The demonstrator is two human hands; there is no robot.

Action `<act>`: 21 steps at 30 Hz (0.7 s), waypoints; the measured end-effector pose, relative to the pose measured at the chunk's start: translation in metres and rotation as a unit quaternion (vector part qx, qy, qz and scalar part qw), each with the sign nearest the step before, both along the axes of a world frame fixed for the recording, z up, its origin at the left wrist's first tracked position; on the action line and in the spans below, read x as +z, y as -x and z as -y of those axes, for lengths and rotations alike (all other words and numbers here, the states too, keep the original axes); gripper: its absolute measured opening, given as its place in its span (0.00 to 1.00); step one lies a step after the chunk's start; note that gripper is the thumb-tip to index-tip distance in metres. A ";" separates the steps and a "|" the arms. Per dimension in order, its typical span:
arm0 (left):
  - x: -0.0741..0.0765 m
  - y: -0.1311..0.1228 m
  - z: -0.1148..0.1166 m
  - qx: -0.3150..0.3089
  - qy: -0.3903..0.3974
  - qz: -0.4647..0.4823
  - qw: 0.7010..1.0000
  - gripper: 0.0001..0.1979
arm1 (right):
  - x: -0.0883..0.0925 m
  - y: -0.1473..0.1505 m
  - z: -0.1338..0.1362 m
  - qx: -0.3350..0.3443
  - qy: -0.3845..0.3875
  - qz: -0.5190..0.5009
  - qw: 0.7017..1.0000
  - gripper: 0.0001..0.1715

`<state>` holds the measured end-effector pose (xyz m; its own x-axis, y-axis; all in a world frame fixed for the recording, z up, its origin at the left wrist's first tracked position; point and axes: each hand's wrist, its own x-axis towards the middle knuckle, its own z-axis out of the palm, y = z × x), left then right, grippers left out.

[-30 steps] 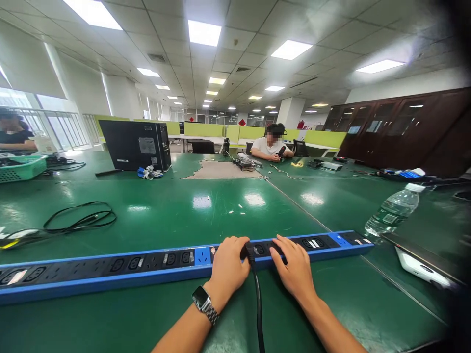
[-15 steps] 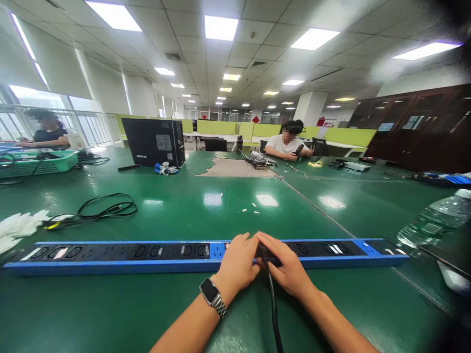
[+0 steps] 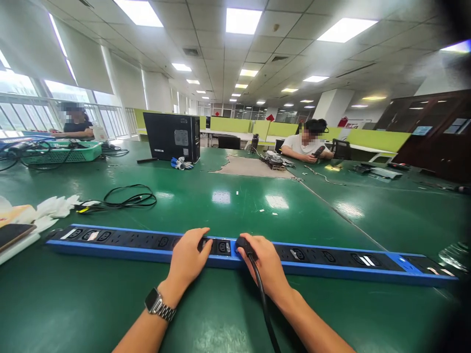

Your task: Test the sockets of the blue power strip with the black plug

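Observation:
A long blue power strip (image 3: 324, 276) with black socket sections lies across the green table. My right hand (image 3: 265, 262) grips a black plug (image 3: 243, 243) between thumb and fingers, over the strip's blue socket section near the middle. Whether its prongs are in a socket is hidden. From the plug, a thick black power cord (image 3: 265, 309) runs down towards me. My left hand (image 3: 189, 257), with a watch on the wrist, rests over the strip just left of the plug. Its thumb and fingers are apart and hold nothing.
Beyond the strip, a coiled black cable (image 3: 128, 198) lies on the left, near white gloves (image 3: 59, 206) and a phone (image 3: 14, 235). A black computer case (image 3: 171, 137) and a green basket (image 3: 86, 151) stand farther back. A clear bottle (image 3: 454, 256) is at right. Two people sit across the table.
My hands have separated; the left moved left along the strip. The right hand shifted slightly left with the plug, which now shows at the blue socket section. The view turned left.

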<state>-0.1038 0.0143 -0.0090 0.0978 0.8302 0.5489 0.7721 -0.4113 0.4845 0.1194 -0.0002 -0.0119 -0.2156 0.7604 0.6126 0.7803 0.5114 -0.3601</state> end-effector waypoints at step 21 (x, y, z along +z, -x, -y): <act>0.030 -0.108 0.005 -0.238 -0.025 0.027 0.971 0.19 | -0.038 -0.156 0.031 -0.209 -0.006 0.167 0.963 0.38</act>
